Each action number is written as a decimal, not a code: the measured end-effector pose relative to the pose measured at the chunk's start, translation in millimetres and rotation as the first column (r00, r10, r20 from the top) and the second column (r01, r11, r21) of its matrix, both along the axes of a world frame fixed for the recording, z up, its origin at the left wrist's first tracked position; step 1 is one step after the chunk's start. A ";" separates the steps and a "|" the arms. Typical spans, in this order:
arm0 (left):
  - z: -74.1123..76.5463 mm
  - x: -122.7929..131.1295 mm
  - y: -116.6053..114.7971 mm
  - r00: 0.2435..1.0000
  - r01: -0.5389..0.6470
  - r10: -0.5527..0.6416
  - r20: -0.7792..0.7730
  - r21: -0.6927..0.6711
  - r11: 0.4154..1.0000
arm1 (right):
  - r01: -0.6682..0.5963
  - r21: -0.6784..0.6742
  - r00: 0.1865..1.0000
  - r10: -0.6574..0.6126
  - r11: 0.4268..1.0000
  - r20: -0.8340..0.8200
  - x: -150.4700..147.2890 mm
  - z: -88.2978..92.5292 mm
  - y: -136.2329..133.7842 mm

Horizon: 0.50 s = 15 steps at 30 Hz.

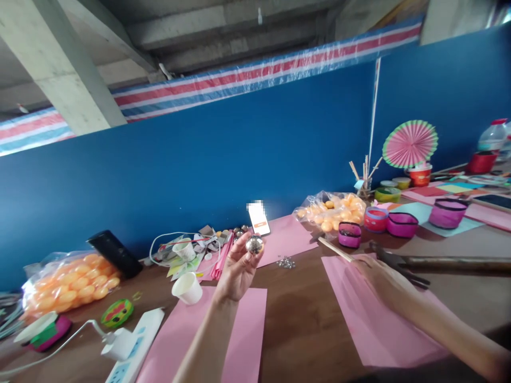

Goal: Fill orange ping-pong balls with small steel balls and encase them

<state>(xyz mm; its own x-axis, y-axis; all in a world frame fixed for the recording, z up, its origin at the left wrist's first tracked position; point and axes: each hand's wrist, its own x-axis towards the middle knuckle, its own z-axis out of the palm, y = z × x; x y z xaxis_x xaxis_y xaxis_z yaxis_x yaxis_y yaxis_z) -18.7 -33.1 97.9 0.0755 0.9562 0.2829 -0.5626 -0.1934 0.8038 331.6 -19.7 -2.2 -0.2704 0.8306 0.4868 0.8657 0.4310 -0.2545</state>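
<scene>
Blue partition [239, 159] ran along the back of a brown tabletop [295, 314], with striped sheeting [279, 69] above it and bare concrete overhead. So, the grip: the left hand [239, 268] had a shiny metallic ball [254, 245] pinched between thumb and fingertips, held up off the table near the middle of the view. Right hand [377, 276] was palm-down over one end of a pale wooden stick [333, 248]; fingers touched it, but honestly I couldn't tell if they were wrapped around it.

Under that right hand and forearm was a pink sheet [347, 298], and just beyond them lay a tool with a long wooden handle [447, 264] and a dark metal head. Another pink sheet [249, 330] sat beneath the left forearm, with a white cup [187, 288] at its far edge.

Past the ball, a lit phone [259, 217] stood tilted, and a little heap of silvery bits [286, 262] lay to its right, nearer the camera. Farther out: one bag of orange balls [80, 279] on the left, another bag [331, 210] on the right, some purple containers [402, 224], plus a pink-and-green paper fan [411, 143]. White power strip [149, 327] was down front left.
</scene>
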 end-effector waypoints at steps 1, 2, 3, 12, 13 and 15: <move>4.8 -0.5 -2.5 1.000 0.007 -0.007 -0.013 -0.003 1.000 | -0.036 -0.008 0.997 0.036 0.999 0.067 2.1 0.0 0.2; 9.8 -1.1 -4.4 1.000 0.008 -0.009 -0.020 -0.003 1.000 | -0.043 -0.011 0.992 0.044 0.999 0.117 3.1 0.7 -0.1; 14.6 -1.5 -5.5 1.000 0.003 -0.003 -0.026 0.005 1.000 | -0.026 -0.006 0.989 0.027 1.000 0.143 2.2 2.2 -0.8; 17.4 17.5 27.6 1.000 -0.022 0.021 -0.012 -0.061 0.998 | -0.378 -0.012 0.916 0.376 0.926 0.138 -110.0 53.9 -44.6; 12.5 20.5 36.2 1.000 -0.023 0.022 -0.015 -0.106 0.994 | -0.422 -0.052 0.892 0.425 0.905 0.155 -118.7 61.7 -48.7; 2.5 24.3 53.1 0.998 -0.066 0.066 -0.009 -0.226 0.972 | -0.449 -0.107 0.874 0.461 0.887 0.153 -121.5 72.4 -51.1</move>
